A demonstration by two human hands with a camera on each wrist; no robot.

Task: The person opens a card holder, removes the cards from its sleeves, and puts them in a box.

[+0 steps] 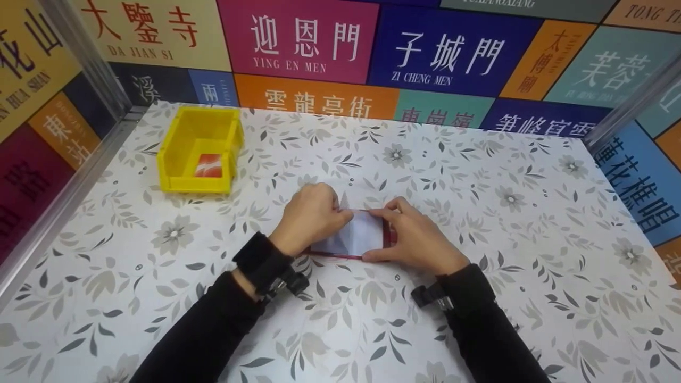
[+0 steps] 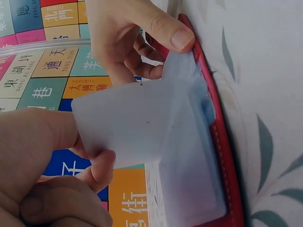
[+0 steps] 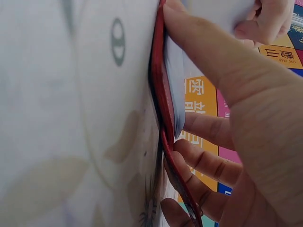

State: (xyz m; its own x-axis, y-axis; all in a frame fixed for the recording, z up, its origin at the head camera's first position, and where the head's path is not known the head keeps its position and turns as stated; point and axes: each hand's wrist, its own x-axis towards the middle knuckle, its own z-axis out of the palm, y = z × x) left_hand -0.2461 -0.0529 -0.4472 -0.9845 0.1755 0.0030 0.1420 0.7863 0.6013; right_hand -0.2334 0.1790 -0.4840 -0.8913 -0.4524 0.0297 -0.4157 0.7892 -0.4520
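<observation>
A red card holder (image 2: 222, 161) with a stack of clear plastic sleeves (image 1: 367, 234) lies open on the table between the hands. My left hand (image 1: 311, 215) pinches one translucent sleeve page (image 2: 123, 118) between thumb and finger, and that page stands raised from the stack in the left wrist view. On the other side, my right hand (image 1: 420, 234) grips the holder's right end, thumb at the near edge and a finger at the far edge. In the right wrist view, the other fingers lie along the red cover (image 3: 163, 90), which is bent outward beneath them.
A yellow bin (image 1: 194, 185) stands at the back left with a red and white card (image 1: 209, 165) inside. Below everything is a white tablecloth (image 1: 468, 175) with grey leaves and flowers. Colourful panels with Chinese lettering (image 1: 298, 40) line the back and sides.
</observation>
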